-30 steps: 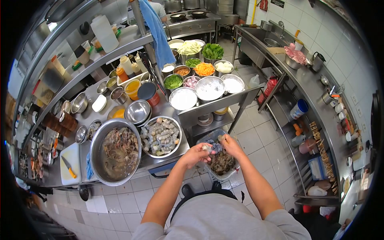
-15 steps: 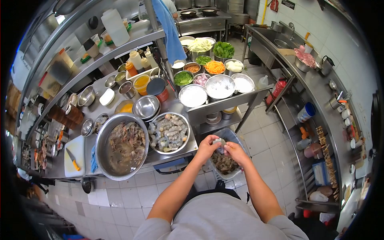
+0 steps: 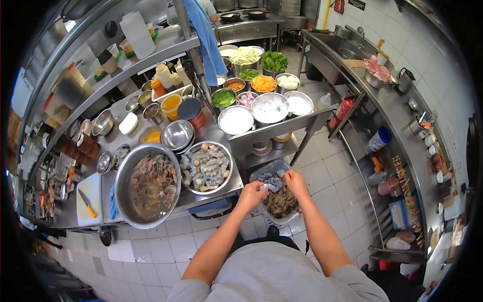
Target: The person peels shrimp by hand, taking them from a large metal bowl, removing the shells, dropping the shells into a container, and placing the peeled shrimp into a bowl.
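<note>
My left hand (image 3: 252, 194) pinches a pale, greyish shrimp (image 3: 266, 186) over the near-left rim of a clear plastic tub (image 3: 255, 173). Across from it, my right hand (image 3: 297, 183) hovers at the tub's right side, fingers pressed together; what they hold, if anything, I cannot make out. Inside the tub lie blue-grey shrimp (image 3: 273, 181) toward the far end and a brownish heap (image 3: 282, 204) that looks like shells or scraps. A steel bowl of pale shrimp (image 3: 205, 165) stands on the counter to the left.
Beside that bowl, a large steel basin (image 3: 122, 201) holds heads and shells in murky liquid. A knife (image 3: 88, 205) rests on a white cutting board (image 3: 83, 217). Pots of cut vegetables and white powder (image 3: 235, 120) crowd the counter end. Steel shelving (image 3: 359, 126) runs along the right.
My hands, which were together at one shrimp, have moved apart: the left lower and leftward, the right slightly upward. More blue-grey shrimp show in the tub. The whole view has shifted slightly.
</note>
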